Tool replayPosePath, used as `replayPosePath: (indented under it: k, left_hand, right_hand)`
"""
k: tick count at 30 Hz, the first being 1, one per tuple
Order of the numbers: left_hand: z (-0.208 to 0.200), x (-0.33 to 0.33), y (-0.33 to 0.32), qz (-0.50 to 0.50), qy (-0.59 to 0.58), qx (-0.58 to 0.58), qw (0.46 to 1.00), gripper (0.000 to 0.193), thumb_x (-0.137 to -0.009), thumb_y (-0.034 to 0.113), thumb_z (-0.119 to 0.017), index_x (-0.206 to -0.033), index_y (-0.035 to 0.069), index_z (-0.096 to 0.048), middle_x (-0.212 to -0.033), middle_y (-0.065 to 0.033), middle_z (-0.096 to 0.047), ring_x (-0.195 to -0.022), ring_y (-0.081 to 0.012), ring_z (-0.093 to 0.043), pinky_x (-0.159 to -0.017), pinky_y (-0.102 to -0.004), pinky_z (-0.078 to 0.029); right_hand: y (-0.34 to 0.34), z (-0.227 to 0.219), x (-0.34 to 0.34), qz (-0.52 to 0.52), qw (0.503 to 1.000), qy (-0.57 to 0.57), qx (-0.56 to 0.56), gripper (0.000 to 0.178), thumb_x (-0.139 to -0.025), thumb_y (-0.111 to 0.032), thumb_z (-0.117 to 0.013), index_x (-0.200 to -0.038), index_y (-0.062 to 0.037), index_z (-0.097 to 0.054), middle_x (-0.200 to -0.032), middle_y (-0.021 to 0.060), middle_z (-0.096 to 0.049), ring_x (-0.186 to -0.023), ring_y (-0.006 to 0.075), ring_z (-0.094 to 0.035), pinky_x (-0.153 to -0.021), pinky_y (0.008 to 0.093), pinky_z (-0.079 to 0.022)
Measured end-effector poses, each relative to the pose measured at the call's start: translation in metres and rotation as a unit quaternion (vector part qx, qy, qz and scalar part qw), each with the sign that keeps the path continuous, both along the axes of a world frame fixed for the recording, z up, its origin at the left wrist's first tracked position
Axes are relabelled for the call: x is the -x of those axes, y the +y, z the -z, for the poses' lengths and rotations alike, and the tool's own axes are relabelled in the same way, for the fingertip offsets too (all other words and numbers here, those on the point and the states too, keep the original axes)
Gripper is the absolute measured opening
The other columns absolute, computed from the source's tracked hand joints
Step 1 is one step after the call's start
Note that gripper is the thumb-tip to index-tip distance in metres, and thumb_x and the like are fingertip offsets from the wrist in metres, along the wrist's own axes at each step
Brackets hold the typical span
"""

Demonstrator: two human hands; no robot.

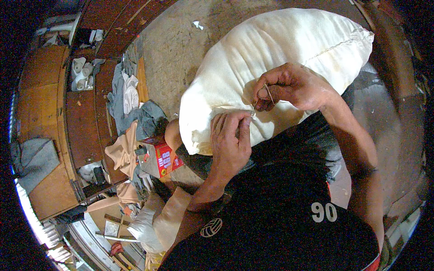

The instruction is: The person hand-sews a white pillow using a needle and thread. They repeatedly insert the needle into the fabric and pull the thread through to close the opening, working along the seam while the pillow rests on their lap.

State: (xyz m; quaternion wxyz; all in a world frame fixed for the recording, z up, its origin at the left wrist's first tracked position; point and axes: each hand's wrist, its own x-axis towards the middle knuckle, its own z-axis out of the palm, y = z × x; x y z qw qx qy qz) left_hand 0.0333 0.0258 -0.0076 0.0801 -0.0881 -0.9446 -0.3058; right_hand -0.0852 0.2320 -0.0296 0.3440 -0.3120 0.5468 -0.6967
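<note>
From the head view I judge the main risk is the needle (268,94) pricking my left hand (230,142), since its fingers pinch the seam just beside the point. My right hand (291,86) is curled, pinching the needle over the cream pillow (275,49), which lies across my lap above the floor (176,45); both wrists bend inward, nearly touching.

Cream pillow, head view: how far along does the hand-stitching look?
Done: the cream pillow is stuffed full, its far edge already seamed. In hand: the left hand pinches the near edge shut while the right hand pulls a needle. How much of this edge remains open cannot be seen.
</note>
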Motion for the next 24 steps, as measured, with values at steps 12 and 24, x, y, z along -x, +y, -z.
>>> replayPosePath:
  k: [12,24]
  left_hand:
    - [0.010,0.007,-0.009,0.062,0.082,0.014,0.995,0.019,-0.084,0.005,-0.067,-0.102,0.009,-0.066,-0.094,-0.0069,-0.065,-0.085,-0.0306,-0.059,-0.081,-0.0449,-0.044]
    - [0.019,0.012,-0.015,0.162,0.222,0.049,0.960,0.036,-0.072,0.003,-0.074,-0.104,0.018,-0.070,-0.097,0.0015,-0.062,-0.088,-0.0213,-0.058,-0.081,-0.0397,-0.043]
  right_hand:
    - [-0.010,-0.002,0.004,-0.006,0.991,-0.126,-0.050,0.022,-0.097,-0.022,-0.062,-0.093,-0.0012,-0.067,-0.086,0.0045,-0.069,-0.077,0.0147,-0.067,-0.072,0.0290,-0.054]
    - [-0.008,-0.005,0.007,-0.017,0.983,-0.161,-0.085,0.018,-0.096,-0.022,-0.062,-0.095,-0.0046,-0.066,-0.084,0.0044,-0.069,-0.072,0.0147,-0.069,-0.064,0.0268,-0.056]
